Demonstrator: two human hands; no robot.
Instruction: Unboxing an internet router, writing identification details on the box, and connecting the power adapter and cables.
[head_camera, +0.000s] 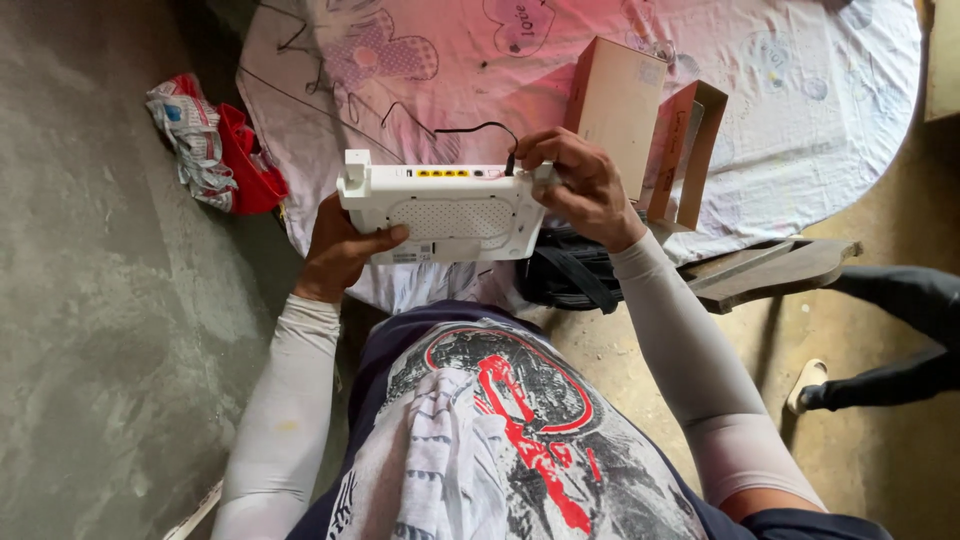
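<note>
I hold a white router (447, 207) flat in front of my chest, its row of yellow ports facing up. My left hand (338, 250) grips its lower left edge, thumb across the underside. My right hand (581, 184) clasps the router's right end, fingers at a black plug seated in the rear panel. From that plug a thin black cable (452, 129) loops away over the sheet. The plug itself is partly hidden by my fingers.
A white patterned sheet (780, 110) covers a round table ahead, with an open cardboard box (650, 130) on it. A black bag (570, 270) lies below the router. Crumpled red and white wrapping (215, 145) sits on the floor at left. Another person's leg (890, 340) is at right.
</note>
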